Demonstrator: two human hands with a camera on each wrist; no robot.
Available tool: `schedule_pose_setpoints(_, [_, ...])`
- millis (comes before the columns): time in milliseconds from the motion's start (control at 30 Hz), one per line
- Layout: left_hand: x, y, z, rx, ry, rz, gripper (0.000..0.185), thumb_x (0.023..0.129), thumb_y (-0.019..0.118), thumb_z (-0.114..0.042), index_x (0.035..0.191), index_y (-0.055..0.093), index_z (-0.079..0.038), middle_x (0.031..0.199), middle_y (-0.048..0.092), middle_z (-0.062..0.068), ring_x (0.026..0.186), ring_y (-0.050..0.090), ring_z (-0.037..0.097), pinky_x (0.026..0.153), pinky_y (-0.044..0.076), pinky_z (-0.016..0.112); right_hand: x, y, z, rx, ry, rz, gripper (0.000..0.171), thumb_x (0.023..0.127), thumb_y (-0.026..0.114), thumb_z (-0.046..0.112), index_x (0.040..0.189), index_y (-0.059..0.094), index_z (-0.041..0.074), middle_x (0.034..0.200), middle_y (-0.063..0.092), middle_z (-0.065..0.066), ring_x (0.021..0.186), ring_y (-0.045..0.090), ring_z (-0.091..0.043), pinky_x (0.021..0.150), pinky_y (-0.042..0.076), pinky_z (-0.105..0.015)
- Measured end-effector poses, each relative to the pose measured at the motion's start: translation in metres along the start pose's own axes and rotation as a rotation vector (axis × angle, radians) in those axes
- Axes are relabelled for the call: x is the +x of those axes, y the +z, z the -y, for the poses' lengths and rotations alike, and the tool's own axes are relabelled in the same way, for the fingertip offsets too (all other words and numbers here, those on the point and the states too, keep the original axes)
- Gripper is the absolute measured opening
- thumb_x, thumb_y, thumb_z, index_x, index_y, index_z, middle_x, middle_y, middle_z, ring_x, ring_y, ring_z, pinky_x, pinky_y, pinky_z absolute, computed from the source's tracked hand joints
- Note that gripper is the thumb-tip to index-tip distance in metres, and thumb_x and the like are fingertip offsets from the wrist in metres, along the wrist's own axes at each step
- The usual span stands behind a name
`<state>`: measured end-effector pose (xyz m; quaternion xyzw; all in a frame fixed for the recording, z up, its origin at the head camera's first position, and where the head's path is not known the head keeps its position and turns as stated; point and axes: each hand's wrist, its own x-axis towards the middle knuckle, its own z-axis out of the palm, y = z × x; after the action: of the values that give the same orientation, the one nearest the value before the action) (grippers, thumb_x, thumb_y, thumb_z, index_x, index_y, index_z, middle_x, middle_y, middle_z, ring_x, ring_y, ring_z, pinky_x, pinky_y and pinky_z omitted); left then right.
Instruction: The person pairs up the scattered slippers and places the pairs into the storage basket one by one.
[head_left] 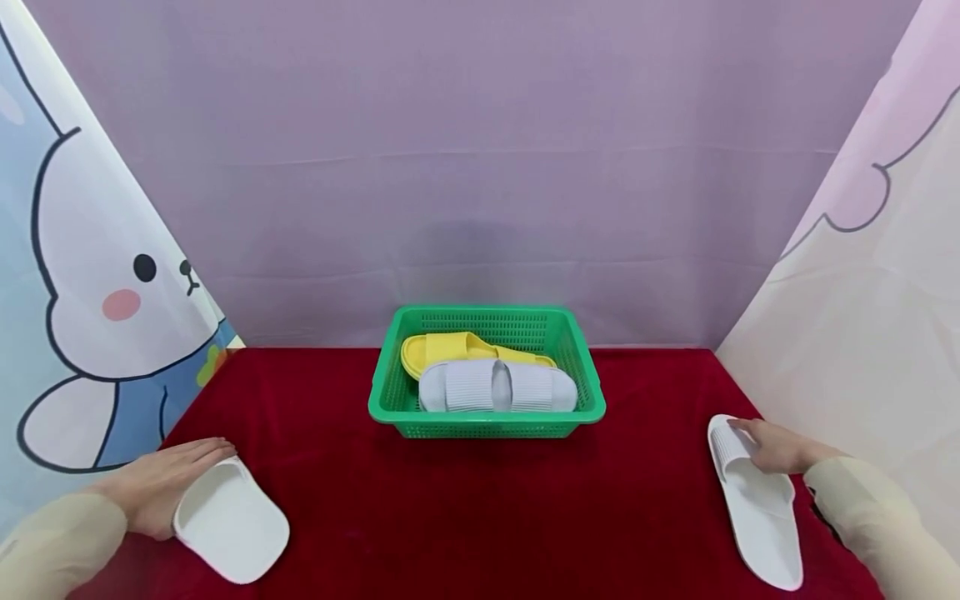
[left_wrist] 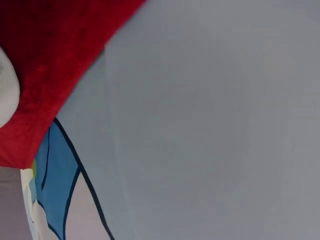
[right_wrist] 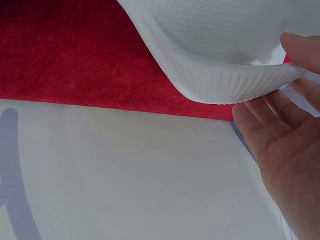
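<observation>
Down at the near edge we've got two white slippers on the red cloth (head_left: 480, 500), one under each hand. Using the green basket (head_left: 386, 400) as our landmark: the left white slipper (head_left: 232, 521) sits well to the left of it and nearer to us, and the right white slipper (head_left: 757, 500) sits well to the right of it, also nearer to us, lying lengthwise with its strap end pointing toward the basket's side of the table.

Our left hand (head_left: 161, 492) lies over the outer edge of the left slipper, fingers fairly straight and resting on it — we can't see them wrapped round anything. The left wrist view only catches a sliver of that slipper (left_wrist: 7, 92) plus cloth and backdrop, so no help there.

Our right hand (head_left: 776, 450) is on the strap end of the right slipper. From the right wrist view the slipper (right_wrist: 225, 50) has its edge lifted off the cloth, thumb on top and fingers (right_wrist: 260, 112) underneath — so it's holding that one.

Inside the basket there's a grey slipper (head_left: 498, 387) at the front and a yellow slipper (head_left: 450, 346) behind it, touching. Left of the basket, a cartoon rabbit panel (head_left: 97, 308) stands at the cloth's edge.
</observation>
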<state>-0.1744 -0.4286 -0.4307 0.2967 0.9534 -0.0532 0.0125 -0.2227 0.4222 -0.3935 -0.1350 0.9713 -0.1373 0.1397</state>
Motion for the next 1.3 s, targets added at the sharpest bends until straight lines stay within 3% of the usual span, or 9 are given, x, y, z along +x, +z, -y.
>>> schedule_pose_setpoints(133, [0.006, 0.001, -0.001, -0.052, -0.017, 0.116, 0.116, 0.039, 0.084, -0.053, 0.136, 0.037, -0.011, 0.133, 0.045, 0.003, 0.119, 0.041, 0.028, 0.094, 0.044, 0.047, 0.0, 0.0, 0.0, 0.001, 0.01, 0.012, 0.06, 0.07, 0.052, -0.004, 0.126, 0.038, -0.018, 0.113, 0.049, -0.03, 0.09, 0.044, -0.032, 0.074, 0.04, -0.041])
schedule_pose_setpoints(267, [0.008, 0.005, -0.002, -0.062, 0.001, 0.141, 0.115, 0.04, 0.085, -0.052, 0.136, 0.037, -0.011, 0.131, 0.046, 0.003, 0.118, 0.041, 0.028, 0.093, 0.044, 0.05, -0.001, -0.002, 0.002, 0.004, -0.002, 0.001, 0.061, 0.068, 0.051, -0.004, 0.125, 0.038, -0.02, 0.104, 0.052, -0.022, 0.086, 0.043, -0.029, 0.07, 0.038, -0.035])
schedule_pose_setpoints(433, [0.005, 0.009, -0.004, -0.01, 0.031, 0.075, 0.109, 0.039, 0.085, -0.05, 0.131, 0.043, -0.009, 0.126, 0.05, 0.003, 0.115, 0.045, 0.029, 0.09, 0.045, 0.051, -0.005, -0.006, 0.005, 0.003, 0.004, -0.015, 0.062, 0.066, 0.053, -0.004, 0.124, 0.037, -0.022, 0.1, 0.053, -0.021, 0.083, 0.044, -0.028, 0.068, 0.038, -0.033])
schedule_pose_setpoints(633, [0.002, 0.007, -0.011, 0.031, -0.067, -0.049, 0.111, 0.036, 0.085, -0.05, 0.13, 0.043, -0.01, 0.125, 0.048, -0.004, 0.112, 0.043, 0.017, 0.09, 0.048, 0.037, -0.006, -0.011, 0.005, -0.003, -0.012, -0.069, 0.067, 0.063, 0.059, 0.0, 0.122, 0.038, -0.024, 0.096, 0.054, -0.022, 0.082, 0.046, -0.028, 0.064, 0.039, -0.029])
schedule_pose_setpoints(767, [0.005, 0.002, -0.016, -0.055, -0.168, -0.095, 0.112, 0.04, 0.082, -0.051, 0.133, 0.037, -0.007, 0.126, 0.046, 0.005, 0.112, 0.043, 0.022, 0.088, 0.048, 0.048, -0.004, -0.012, 0.005, -0.017, -0.031, -0.159, 0.067, 0.064, 0.066, 0.007, 0.117, 0.042, -0.026, 0.108, 0.055, -0.036, 0.093, 0.053, -0.036, 0.075, 0.048, -0.041])
schedule_pose_setpoints(867, [0.008, -0.003, -0.018, -0.121, -0.232, -0.122, 0.112, 0.043, 0.081, -0.053, 0.133, 0.034, -0.006, 0.125, 0.044, 0.013, 0.109, 0.044, 0.029, 0.083, 0.048, 0.054, -0.003, -0.012, 0.006, -0.005, -0.026, -0.201, 0.068, 0.067, 0.07, 0.011, 0.115, 0.042, -0.027, 0.111, 0.051, -0.041, 0.104, 0.051, -0.049, 0.082, 0.045, -0.054])
schedule_pose_setpoints(1067, [0.016, -0.012, -0.014, -0.117, -0.241, -0.255, 0.111, 0.045, 0.084, -0.05, 0.131, 0.035, -0.002, 0.121, 0.044, 0.013, 0.103, 0.044, 0.028, 0.075, 0.05, 0.054, -0.006, -0.016, 0.014, 0.046, 0.045, -0.244, 0.076, 0.078, 0.068, 0.026, 0.12, 0.036, -0.029, 0.119, 0.042, -0.046, 0.109, 0.044, -0.054, 0.084, 0.043, -0.057])
schedule_pose_setpoints(1200, [0.021, -0.019, -0.012, -0.115, -0.27, -0.307, 0.114, 0.047, 0.084, -0.049, 0.134, 0.032, 0.002, 0.123, 0.043, 0.019, 0.105, 0.04, 0.034, 0.076, 0.047, 0.059, -0.008, -0.021, 0.021, 0.049, 0.117, -0.302, 0.085, 0.081, 0.065, 0.041, 0.122, 0.035, -0.027, 0.111, 0.05, -0.041, 0.093, 0.053, -0.042, 0.072, 0.048, -0.044])
schedule_pose_setpoints(1300, [0.024, -0.028, -0.011, -0.106, -0.28, -0.384, 0.115, 0.046, 0.085, -0.047, 0.134, 0.032, 0.004, 0.12, 0.044, 0.022, 0.103, 0.041, 0.037, 0.074, 0.045, 0.062, -0.007, -0.024, 0.026, 0.025, 0.147, -0.364, 0.073, 0.08, 0.064, 0.047, 0.112, 0.05, -0.018, 0.08, 0.056, -0.022, 0.071, 0.048, -0.025, 0.06, 0.039, -0.03])
